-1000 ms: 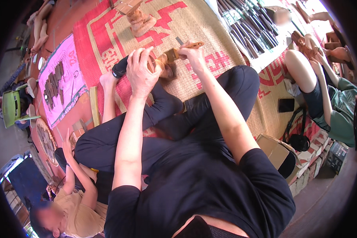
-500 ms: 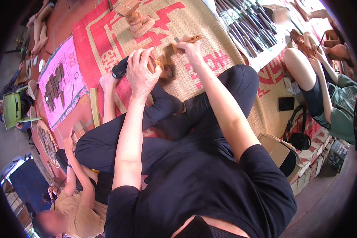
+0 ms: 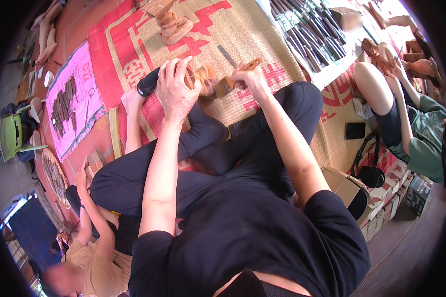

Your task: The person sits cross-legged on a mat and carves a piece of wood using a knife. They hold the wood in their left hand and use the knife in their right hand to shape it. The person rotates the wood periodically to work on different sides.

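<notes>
My left hand (image 3: 175,89) is closed around a carved wooden piece (image 3: 206,74), its fingers curled over the near left side. The piece is brown with a rounded, carved far end; my palm hides part of it. My right hand (image 3: 251,79) grips a brush with an orange-brown wooden handle (image 3: 253,63). Its bristle end (image 3: 224,87) points left toward the carving; I cannot tell whether they touch. Just beyond the right hand, a flat dark metal strip (image 3: 227,55) lies on the woven mat (image 3: 252,29).
Another carved wooden figure (image 3: 173,27) stands farther off on the mat. Many dark-handled tools (image 3: 312,34) lie on a white cloth at far right, others on a pink cloth (image 3: 86,121) at left. A phone (image 3: 355,130) lies at right. People sit on both sides.
My right hand has moved right and slightly nearer with the brush, whose bristle end now sits lower. More of the metal strip shows. The left hand has hardly moved.
</notes>
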### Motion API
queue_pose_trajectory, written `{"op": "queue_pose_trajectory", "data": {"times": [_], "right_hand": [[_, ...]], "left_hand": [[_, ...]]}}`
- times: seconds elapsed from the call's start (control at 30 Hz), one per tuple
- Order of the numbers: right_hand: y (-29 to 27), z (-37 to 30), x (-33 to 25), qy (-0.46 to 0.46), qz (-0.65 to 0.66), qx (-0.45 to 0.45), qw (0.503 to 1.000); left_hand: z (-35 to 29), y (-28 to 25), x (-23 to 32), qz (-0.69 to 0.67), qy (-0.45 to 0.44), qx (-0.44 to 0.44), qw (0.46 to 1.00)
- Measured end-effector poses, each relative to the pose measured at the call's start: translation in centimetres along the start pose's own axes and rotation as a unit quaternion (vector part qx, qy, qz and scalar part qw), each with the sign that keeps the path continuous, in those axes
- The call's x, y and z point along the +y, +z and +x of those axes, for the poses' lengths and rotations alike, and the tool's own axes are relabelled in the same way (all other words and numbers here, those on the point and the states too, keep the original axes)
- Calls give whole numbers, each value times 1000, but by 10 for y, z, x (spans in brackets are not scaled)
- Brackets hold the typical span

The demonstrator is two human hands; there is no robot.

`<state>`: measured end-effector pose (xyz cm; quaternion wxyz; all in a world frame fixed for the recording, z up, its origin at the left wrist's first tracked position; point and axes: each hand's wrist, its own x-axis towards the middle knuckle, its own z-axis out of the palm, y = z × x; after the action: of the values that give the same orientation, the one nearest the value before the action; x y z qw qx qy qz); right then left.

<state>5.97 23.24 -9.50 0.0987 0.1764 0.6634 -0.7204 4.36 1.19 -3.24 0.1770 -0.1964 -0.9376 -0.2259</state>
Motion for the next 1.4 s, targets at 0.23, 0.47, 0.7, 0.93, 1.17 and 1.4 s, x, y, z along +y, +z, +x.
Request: {"op": "queue_pose_trajectory", "data": {"times": [0.23,0.47,0.7,0.93,1.17,1.4], "right_hand": [[35,60,-18,-90,56,56,993],[63,69,-7,-118,162,56,978],[51,66,-4,-50,121,29,991],[16,54,2,-16,142,33,989],[2,-1,-7,30,-11,-31,999],[2,6,-10,28,-35,-16,999]], "left_hand": [[0,-1,-3,1,15,3,1000],[-2,-4,0,-9,23,-16,1000],[-3,-7,10,12,46,-44,998],[-3,-4,0,-3,28,-23,999],[-1,0,0,0,24,-10,1000],[-3,-1,-2,-4,26,-14,1000]]}}
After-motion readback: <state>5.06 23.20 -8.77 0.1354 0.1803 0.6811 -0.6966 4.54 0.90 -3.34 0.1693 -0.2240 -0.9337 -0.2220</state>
